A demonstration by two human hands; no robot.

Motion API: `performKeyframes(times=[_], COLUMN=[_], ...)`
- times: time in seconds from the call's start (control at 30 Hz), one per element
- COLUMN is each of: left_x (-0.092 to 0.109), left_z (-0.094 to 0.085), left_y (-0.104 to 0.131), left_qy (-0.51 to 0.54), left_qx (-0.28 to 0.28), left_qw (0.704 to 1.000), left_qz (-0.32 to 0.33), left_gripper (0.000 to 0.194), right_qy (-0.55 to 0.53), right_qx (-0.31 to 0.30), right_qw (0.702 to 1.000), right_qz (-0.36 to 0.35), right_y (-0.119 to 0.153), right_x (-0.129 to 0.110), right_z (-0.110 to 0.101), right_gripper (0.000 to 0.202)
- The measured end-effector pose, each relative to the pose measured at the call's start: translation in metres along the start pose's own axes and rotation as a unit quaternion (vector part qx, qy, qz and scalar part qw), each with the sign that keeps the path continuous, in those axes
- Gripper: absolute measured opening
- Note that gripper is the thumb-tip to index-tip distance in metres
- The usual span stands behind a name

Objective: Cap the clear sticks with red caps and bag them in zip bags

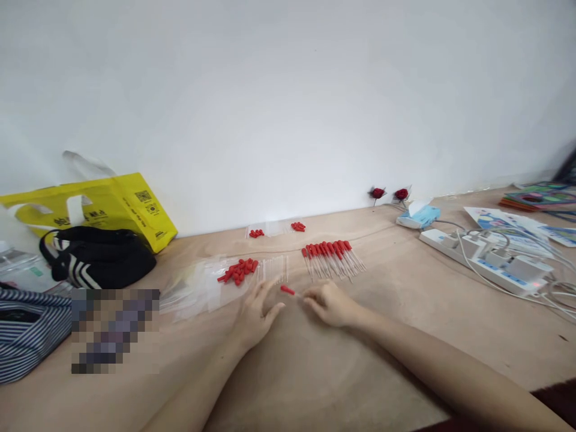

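Right hand (330, 304) pinches red-capped tube (288, 290); left hand (253, 316) spread, near clear tubes (272, 268), red caps (239, 272) on counter (292, 372).

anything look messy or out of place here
The cables loop untidily around the power strip at the right, and the yellow bag leans askew at the left. The red-topped sticks beyond the right hand lie in a fairly even row. No clear spill or damage.
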State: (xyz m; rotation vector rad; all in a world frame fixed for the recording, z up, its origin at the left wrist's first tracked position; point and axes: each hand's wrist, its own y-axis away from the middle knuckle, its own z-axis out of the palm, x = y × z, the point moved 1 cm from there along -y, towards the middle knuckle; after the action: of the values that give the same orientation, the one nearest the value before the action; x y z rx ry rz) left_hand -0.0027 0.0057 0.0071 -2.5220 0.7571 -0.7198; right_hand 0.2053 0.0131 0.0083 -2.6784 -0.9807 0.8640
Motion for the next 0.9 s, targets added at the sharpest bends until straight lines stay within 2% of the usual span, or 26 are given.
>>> performKeyframes(times=[0.07, 0.13, 0.2, 0.3, 0.5, 0.77, 0.9], left_x=[-0.014, -0.028, -0.040, -0.051, -0.052, -0.054, -0.057], left_z=[-0.001, -0.002, -0.003, -0.004, -0.007, -0.012, -0.013], left_y=[0.000, -0.001, -0.001, 0.000, 0.001, -0.014, -0.025], left_qy=[-0.041, -0.066, -0.085, -0.106, -0.110, -0.179, -0.206], left_qx=[0.059, 0.089, 0.093, 0.080, 0.051, 0.012, -0.016], left_qw=[0.996, 0.990, 0.984, 0.976, 0.967, 0.949, 0.940], left_qz=[-0.049, -0.089, -0.126, -0.175, -0.223, -0.259, -0.271], left_gripper=[0.036, 0.028, 0.020, 0.017, 0.019, 0.015, 0.015], right_qy=[-0.021, -0.004, 0.039, 0.107, 0.190, 0.194, 0.182], right_qx=[0.055, 0.099, 0.117, 0.111, 0.084, 0.086, 0.063], right_qw=[0.995, 0.982, 0.970, 0.955, 0.938, 0.944, 0.940], right_qz=[0.087, 0.162, 0.211, 0.252, 0.276, 0.252, 0.281], right_y=[-0.010, -0.024, -0.038, -0.056, -0.071, -0.073, -0.084], right_x=[0.009, 0.016, 0.021, 0.023, 0.024, 0.014, 0.004], right_z=[0.001, 0.003, 0.006, 0.014, 0.026, 0.024, 0.028], right_gripper=[0.023, 0.024, 0.022, 0.020, 0.019, 0.022, 0.030])
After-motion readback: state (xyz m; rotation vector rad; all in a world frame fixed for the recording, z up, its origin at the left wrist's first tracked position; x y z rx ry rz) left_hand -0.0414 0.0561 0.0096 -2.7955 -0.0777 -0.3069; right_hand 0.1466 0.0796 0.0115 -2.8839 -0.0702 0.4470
